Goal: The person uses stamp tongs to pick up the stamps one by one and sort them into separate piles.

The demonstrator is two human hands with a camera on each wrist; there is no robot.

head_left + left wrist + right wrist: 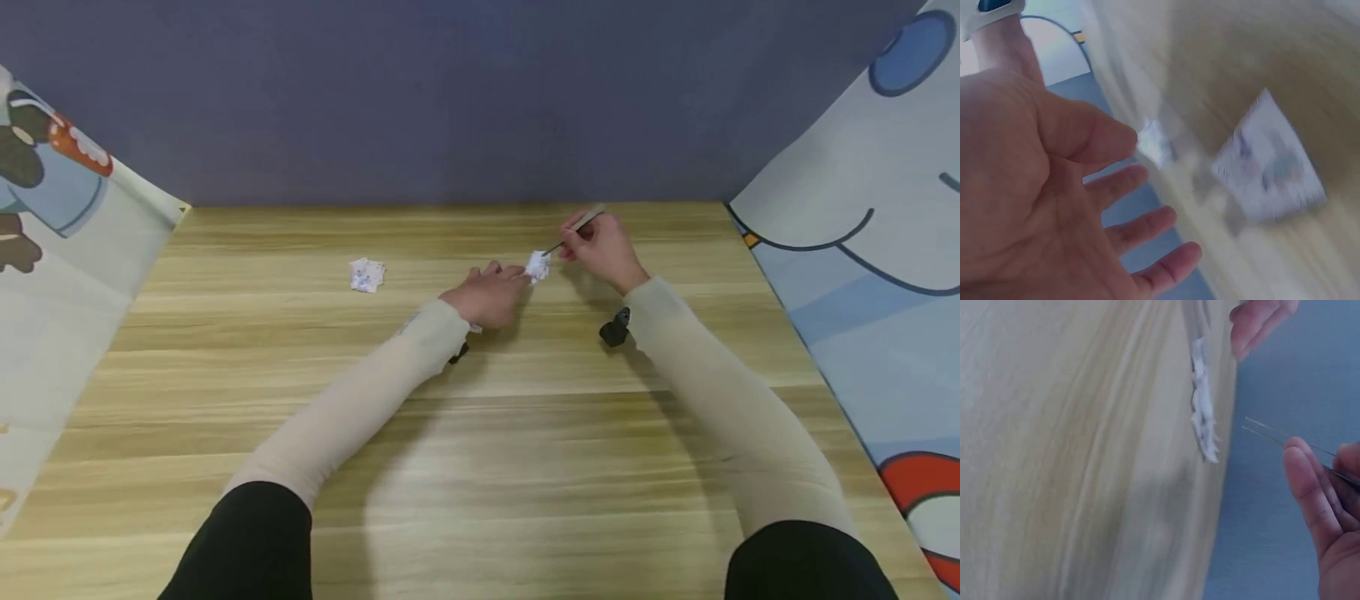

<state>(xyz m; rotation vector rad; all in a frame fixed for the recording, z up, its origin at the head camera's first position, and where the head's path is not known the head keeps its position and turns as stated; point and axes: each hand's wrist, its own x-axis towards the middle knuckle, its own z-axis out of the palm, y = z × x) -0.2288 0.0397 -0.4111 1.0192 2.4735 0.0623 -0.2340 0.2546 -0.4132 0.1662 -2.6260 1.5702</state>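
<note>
My right hand (600, 250) pinches a pair of tweezers (588, 218) between thumb and fingers. Their thin tips stand slightly apart in the right wrist view, and from the head they overlap the top of a small pile of paper pieces (537, 266). My left hand (491, 296) reaches to the near left side of that pile, fingertips right at its edge. In the left wrist view its fingers (1141, 234) are extended with nothing between them. A paper piece with a printed picture (1272, 165) lies beside that hand, mostly hidden by the wrist in the head view.
A second pile of paper pieces (367, 275) lies on the wooden table (480, 467), left of my hands. A dark blue panel (450, 100) rises behind the table's far edge. Cartoon-printed panels (840, 192) stand at both sides. A black wrist-camera mount (615, 329) hangs by my right cuff.
</note>
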